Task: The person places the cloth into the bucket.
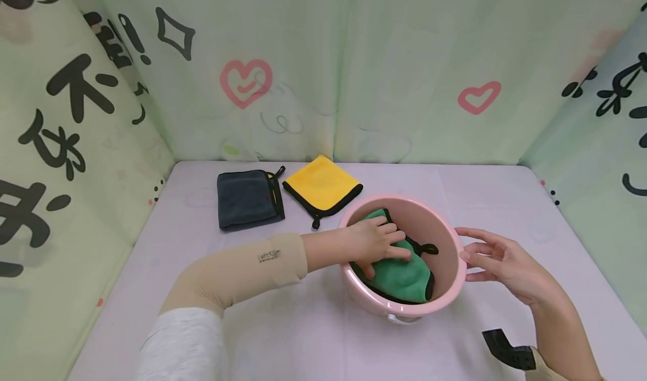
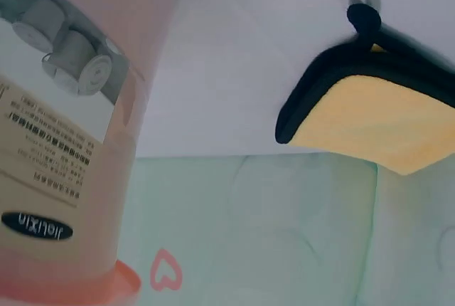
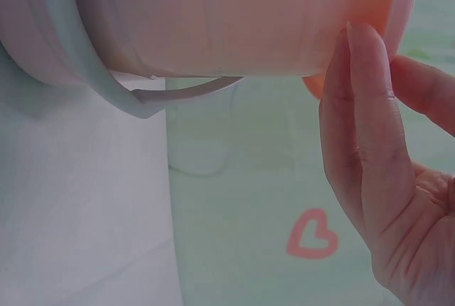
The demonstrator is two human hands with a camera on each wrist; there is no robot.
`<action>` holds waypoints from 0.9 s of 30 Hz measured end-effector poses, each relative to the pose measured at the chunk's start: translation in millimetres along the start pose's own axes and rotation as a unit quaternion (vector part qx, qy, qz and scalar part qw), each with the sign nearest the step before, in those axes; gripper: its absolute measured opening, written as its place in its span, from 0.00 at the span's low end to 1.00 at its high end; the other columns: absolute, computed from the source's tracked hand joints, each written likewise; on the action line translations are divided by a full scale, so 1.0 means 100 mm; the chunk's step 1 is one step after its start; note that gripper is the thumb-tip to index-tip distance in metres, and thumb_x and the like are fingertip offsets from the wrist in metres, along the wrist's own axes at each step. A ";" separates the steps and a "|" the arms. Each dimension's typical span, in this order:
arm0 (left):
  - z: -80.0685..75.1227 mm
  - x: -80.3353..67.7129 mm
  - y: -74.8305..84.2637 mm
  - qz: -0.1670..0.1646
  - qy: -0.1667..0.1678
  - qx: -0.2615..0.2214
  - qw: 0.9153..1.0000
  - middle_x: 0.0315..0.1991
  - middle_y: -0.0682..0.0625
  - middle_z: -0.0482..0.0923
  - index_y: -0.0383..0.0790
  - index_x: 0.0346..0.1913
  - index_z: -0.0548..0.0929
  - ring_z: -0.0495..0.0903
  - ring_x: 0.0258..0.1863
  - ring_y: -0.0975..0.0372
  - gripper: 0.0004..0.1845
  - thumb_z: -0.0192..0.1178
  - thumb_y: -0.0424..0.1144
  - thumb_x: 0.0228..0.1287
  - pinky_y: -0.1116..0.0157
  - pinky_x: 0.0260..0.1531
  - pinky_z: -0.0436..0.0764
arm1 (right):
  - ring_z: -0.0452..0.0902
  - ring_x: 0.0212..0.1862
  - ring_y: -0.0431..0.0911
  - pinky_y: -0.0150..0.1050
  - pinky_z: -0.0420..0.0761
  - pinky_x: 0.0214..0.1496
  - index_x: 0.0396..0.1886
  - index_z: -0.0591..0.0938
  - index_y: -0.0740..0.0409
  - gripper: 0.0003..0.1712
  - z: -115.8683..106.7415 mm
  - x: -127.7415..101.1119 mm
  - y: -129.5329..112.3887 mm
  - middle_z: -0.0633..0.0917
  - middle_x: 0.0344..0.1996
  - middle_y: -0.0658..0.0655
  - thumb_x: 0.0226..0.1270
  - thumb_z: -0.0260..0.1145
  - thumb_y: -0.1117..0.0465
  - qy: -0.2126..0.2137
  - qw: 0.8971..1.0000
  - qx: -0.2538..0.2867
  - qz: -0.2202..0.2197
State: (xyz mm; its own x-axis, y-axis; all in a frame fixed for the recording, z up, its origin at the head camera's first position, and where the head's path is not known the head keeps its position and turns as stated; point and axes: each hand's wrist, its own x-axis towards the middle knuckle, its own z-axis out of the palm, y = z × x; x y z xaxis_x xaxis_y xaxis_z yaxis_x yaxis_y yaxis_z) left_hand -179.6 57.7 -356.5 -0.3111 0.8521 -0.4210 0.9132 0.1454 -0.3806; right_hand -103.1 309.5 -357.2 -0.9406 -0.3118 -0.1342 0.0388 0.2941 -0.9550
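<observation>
Grey cloth (image 1: pixel 249 199), folded, far left on the table (image 1: pixel 151 291). Yellow cloth (image 1: pixel 322 187), black-edged, just beside it. Left hand (image 1: pixel 376 243): inside the pink bucket (image 1: pixel 452 282), fingers spread flat and relaxed, pressing on the green cloth (image 1: pixel 404 271) within. Right hand (image 1: pixel 497 260): fingers straight, touching the bucket's outer wall, gripping nothing.

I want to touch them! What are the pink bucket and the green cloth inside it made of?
The pink bucket looks like smooth, slightly shiny plastic: its wall is even and light glows through it in the wrist views. The green cloth looks like soft, fuzzy microfibre with a black stitched edge; it bunches under the left hand.
</observation>
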 end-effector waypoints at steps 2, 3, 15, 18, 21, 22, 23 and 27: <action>0.00 -0.05 -0.03 -0.004 0.036 -0.014 0.999 0.61 0.54 0.56 0.63 0.66 0.49 0.59 0.59 0.62 0.40 0.48 0.71 0.53 0.66 0.55 0.61 | 0.82 0.37 0.42 0.40 0.82 0.34 0.56 0.71 0.41 0.24 0.00 0.00 0.00 0.84 0.37 0.46 0.65 0.55 0.70 0.001 1.000 -0.005 0.001; -0.01 -0.09 -0.05 -0.007 0.053 -0.023 0.998 0.61 0.54 0.58 0.62 0.66 0.51 0.60 0.58 0.62 0.40 0.49 0.70 0.53 0.66 0.54 0.62 | 0.82 0.37 0.43 0.40 0.82 0.34 0.56 0.71 0.41 0.24 0.00 0.00 0.00 0.83 0.37 0.46 0.65 0.55 0.70 0.000 1.000 -0.005 0.001; 0.08 -0.64 -0.34 -0.120 0.216 -0.148 0.958 0.57 0.52 0.61 0.56 0.64 0.61 0.61 0.55 0.60 0.32 0.54 0.59 0.58 0.60 0.57 0.59 | 0.82 0.37 0.42 0.40 0.82 0.34 0.56 0.71 0.40 0.26 0.00 0.00 0.01 0.84 0.38 0.46 0.65 0.55 0.72 -0.004 1.000 0.007 -0.005; 0.22 -0.77 -0.40 -0.165 0.253 -0.170 0.938 0.59 0.51 0.62 0.55 0.63 0.63 0.61 0.57 0.58 0.30 0.53 0.57 0.58 0.57 0.59 0.57 | 0.82 0.37 0.42 0.40 0.82 0.34 0.56 0.71 0.40 0.26 0.00 0.00 0.01 0.84 0.39 0.46 0.65 0.55 0.72 -0.005 1.000 0.008 -0.007; 0.42 -0.90 -0.46 -0.208 0.291 -0.180 0.916 0.60 0.49 0.64 0.51 0.62 0.67 0.62 0.59 0.56 0.29 0.53 0.56 0.59 0.54 0.60 0.57 | 0.82 0.37 0.42 0.40 0.82 0.34 0.56 0.71 0.40 0.26 0.00 0.00 0.01 0.84 0.39 0.46 0.65 0.54 0.72 -0.006 1.000 0.009 -0.007; 0.48 -0.94 -0.48 -0.222 0.305 -0.184 0.908 0.60 0.48 0.65 0.50 0.61 0.68 0.62 0.58 0.55 0.28 0.54 0.55 0.59 0.53 0.59 0.57 | 0.82 0.37 0.42 0.40 0.82 0.34 0.56 0.71 0.40 0.26 0.00 0.00 0.01 0.84 0.39 0.46 0.65 0.54 0.72 -0.006 1.000 0.008 -0.007; 0.55 -0.98 -0.50 -0.236 0.316 -0.186 0.900 0.59 0.47 0.66 0.49 0.61 0.69 0.63 0.58 0.54 0.28 0.54 0.55 0.59 0.53 0.59 0.58 | 0.82 0.37 0.43 0.40 0.82 0.34 0.56 0.71 0.40 0.26 0.00 0.00 0.01 0.84 0.39 0.46 0.65 0.54 0.72 -0.006 1.000 0.007 -0.007; 0.83 -1.14 -0.60 -0.305 0.320 -0.196 0.875 0.59 0.46 0.66 0.47 0.60 0.69 0.63 0.58 0.53 0.28 0.56 0.53 0.58 0.51 0.59 0.58 | 0.82 0.37 0.43 0.40 0.82 0.34 0.57 0.70 0.41 0.26 0.00 0.00 0.01 0.83 0.38 0.47 0.65 0.54 0.72 -0.008 1.000 0.004 -0.007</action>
State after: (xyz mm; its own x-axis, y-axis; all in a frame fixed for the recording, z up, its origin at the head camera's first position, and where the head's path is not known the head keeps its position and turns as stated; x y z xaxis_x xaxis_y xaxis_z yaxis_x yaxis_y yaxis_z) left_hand -221.2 -90.3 -354.0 -0.6759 0.6452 0.3563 0.6880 0.7257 -0.0090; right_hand -102.6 309.7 -358.4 -0.9356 -0.3300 -0.1252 0.0286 0.2828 -0.9588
